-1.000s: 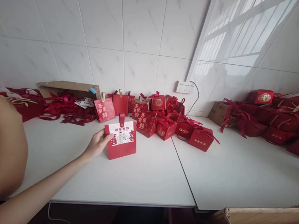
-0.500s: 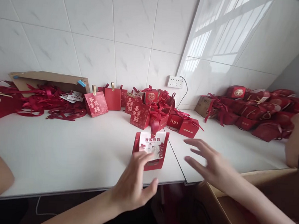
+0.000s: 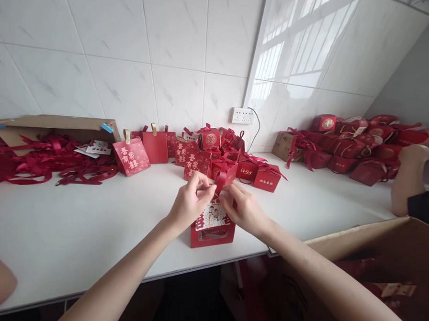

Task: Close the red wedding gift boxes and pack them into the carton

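Near the table's front edge stands a red gift box (image 3: 212, 236) with a small window low on its front and a white printed card (image 3: 213, 215) against it. A dark red ribbon loop (image 3: 220, 181) rises from its top. My left hand (image 3: 193, 200) is closed at the left of that ribbon, thumb and forefinger pinched together. From the right, my right hand (image 3: 241, 205) pinches at the ribbon's base and covers part of the card's top. The exact spot each fingertip grips is partly hidden.
Finished-looking red boxes (image 3: 267, 177) stand behind. A cardboard box (image 3: 54, 122) with loose ribbons (image 3: 52, 154) lies left. Many red boxes (image 3: 348, 143) are heaped right, beside another person's arm (image 3: 402, 184). A large open carton (image 3: 358, 230) stands at the lower right.
Both hands have moved from open and apart to the top of the gift box, where they now pinch at its ribbon. The view has shifted slightly.
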`<move>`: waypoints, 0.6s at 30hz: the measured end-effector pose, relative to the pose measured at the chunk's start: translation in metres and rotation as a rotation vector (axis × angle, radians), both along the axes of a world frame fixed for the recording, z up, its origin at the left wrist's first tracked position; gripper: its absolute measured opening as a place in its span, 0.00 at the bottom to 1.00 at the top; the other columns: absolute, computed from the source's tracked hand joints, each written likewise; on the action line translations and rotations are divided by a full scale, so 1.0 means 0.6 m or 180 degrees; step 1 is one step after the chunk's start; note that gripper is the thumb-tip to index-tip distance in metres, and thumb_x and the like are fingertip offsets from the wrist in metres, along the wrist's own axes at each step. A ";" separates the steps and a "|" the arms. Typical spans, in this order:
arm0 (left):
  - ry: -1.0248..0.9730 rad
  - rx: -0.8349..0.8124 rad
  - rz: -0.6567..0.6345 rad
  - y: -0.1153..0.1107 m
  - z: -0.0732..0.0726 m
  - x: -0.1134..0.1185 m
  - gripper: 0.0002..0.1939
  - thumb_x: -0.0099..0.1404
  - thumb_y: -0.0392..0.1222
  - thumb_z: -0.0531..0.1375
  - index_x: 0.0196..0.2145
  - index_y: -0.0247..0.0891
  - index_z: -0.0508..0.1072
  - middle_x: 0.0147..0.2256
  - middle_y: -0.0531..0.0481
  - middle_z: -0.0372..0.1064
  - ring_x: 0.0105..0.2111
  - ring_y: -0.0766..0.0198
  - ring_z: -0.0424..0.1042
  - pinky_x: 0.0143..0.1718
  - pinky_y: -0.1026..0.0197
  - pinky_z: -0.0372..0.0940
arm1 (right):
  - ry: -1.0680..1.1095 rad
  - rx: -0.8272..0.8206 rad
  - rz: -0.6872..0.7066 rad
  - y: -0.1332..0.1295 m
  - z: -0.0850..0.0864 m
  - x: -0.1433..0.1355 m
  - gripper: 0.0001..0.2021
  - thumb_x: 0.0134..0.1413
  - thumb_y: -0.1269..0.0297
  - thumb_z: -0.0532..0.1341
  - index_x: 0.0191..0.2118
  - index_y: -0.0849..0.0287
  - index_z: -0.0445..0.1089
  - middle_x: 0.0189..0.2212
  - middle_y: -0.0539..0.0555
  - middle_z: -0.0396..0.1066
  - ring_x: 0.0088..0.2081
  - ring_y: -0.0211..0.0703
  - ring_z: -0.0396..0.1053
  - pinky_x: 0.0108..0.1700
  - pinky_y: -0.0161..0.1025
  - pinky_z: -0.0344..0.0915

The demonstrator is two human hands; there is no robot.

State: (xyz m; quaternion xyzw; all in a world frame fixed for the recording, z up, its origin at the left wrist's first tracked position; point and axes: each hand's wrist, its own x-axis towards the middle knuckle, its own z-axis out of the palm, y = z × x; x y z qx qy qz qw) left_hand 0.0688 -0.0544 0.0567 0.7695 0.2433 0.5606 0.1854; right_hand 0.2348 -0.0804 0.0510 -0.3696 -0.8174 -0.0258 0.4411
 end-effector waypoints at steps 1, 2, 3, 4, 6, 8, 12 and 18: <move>0.0102 0.0261 0.0085 -0.001 -0.002 -0.002 0.05 0.65 0.35 0.55 0.32 0.40 0.60 0.31 0.53 0.71 0.29 0.71 0.73 0.29 0.69 0.68 | -0.0014 0.0042 0.0004 -0.002 -0.003 -0.001 0.03 0.60 0.70 0.51 0.35 0.59 0.60 0.27 0.51 0.62 0.26 0.38 0.62 0.28 0.34 0.61; 0.0220 0.0542 0.0154 -0.002 -0.004 -0.004 0.03 0.65 0.33 0.54 0.34 0.39 0.63 0.32 0.53 0.71 0.30 0.71 0.73 0.30 0.70 0.68 | -0.0016 0.0073 -0.0003 -0.003 -0.007 -0.003 0.03 0.60 0.70 0.51 0.36 0.59 0.60 0.27 0.51 0.61 0.27 0.38 0.62 0.28 0.35 0.61; 0.0331 0.0813 0.0188 -0.002 -0.005 -0.006 0.04 0.66 0.32 0.53 0.36 0.39 0.66 0.34 0.52 0.71 0.32 0.70 0.73 0.33 0.69 0.68 | -0.0001 0.0109 -0.0017 -0.003 -0.009 -0.004 0.03 0.60 0.70 0.51 0.37 0.59 0.60 0.27 0.52 0.61 0.27 0.38 0.62 0.28 0.35 0.62; 0.0423 0.1029 0.0197 -0.002 -0.006 -0.007 0.07 0.65 0.32 0.53 0.40 0.39 0.67 0.36 0.50 0.71 0.35 0.69 0.73 0.36 0.68 0.69 | 0.0017 0.0155 -0.0028 -0.002 -0.012 -0.006 0.03 0.60 0.71 0.51 0.38 0.59 0.60 0.28 0.52 0.61 0.27 0.39 0.62 0.29 0.35 0.62; 0.0505 0.1214 0.0214 -0.002 -0.007 -0.007 0.09 0.65 0.33 0.55 0.44 0.39 0.67 0.39 0.49 0.71 0.39 0.67 0.72 0.40 0.66 0.69 | 0.0050 0.0274 -0.0034 0.000 -0.016 -0.008 0.03 0.60 0.71 0.51 0.39 0.59 0.60 0.28 0.52 0.60 0.27 0.39 0.61 0.29 0.35 0.62; 0.0386 0.1119 0.0354 -0.001 -0.009 -0.004 0.08 0.64 0.35 0.58 0.42 0.39 0.67 0.36 0.51 0.71 0.36 0.68 0.72 0.37 0.68 0.68 | 0.0071 0.0377 -0.0043 0.003 -0.018 -0.009 0.03 0.60 0.71 0.51 0.39 0.58 0.60 0.28 0.51 0.60 0.27 0.38 0.61 0.28 0.35 0.61; 0.0173 0.0933 0.0546 -0.002 -0.011 0.004 0.03 0.65 0.34 0.56 0.33 0.38 0.66 0.28 0.55 0.66 0.29 0.71 0.68 0.31 0.70 0.65 | -0.0014 0.0391 -0.0059 0.004 -0.016 -0.008 0.04 0.60 0.70 0.51 0.39 0.59 0.61 0.27 0.52 0.60 0.26 0.38 0.60 0.27 0.35 0.61; 0.0463 0.0928 0.0594 -0.005 -0.006 0.002 0.10 0.66 0.33 0.53 0.40 0.39 0.73 0.33 0.51 0.68 0.31 0.69 0.69 0.31 0.68 0.66 | -0.0437 0.0450 -0.0358 -0.001 -0.008 -0.002 0.07 0.62 0.68 0.50 0.40 0.60 0.63 0.27 0.53 0.64 0.27 0.39 0.62 0.28 0.35 0.61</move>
